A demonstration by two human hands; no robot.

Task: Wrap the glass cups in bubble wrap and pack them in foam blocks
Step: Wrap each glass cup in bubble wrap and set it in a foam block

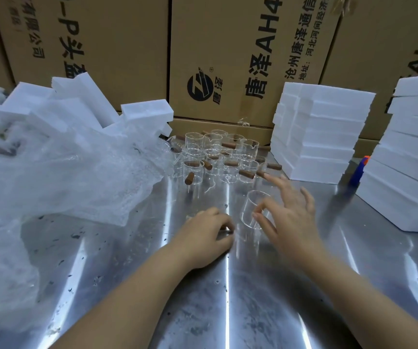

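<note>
the glass cup (253, 210) is sitting just left of the spread right hand (293, 217), thumb touching it; left hand (207, 233) is curling, grip unclear.

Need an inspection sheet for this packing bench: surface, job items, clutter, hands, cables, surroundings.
Surface: steel table, shiny, with dark specks across it.
Job's things: wooden-handled glass cups clustered at back centre. One glass cup is nearer, tilted, between the hands. bubble wrap heaped on the left. foam blocks stacked on the right. loose foam blocks behind the wrap.
Clutter: blue and orange tool between the foam stacks, kind unclear.
Hands: left hand curled, apparently pinching that cup's brown handle. right hand has fingers spread, thumb against the cup.
Cables: nothing seen.
Surroundings: printed cardboard cartons stacked behind the table.
</note>
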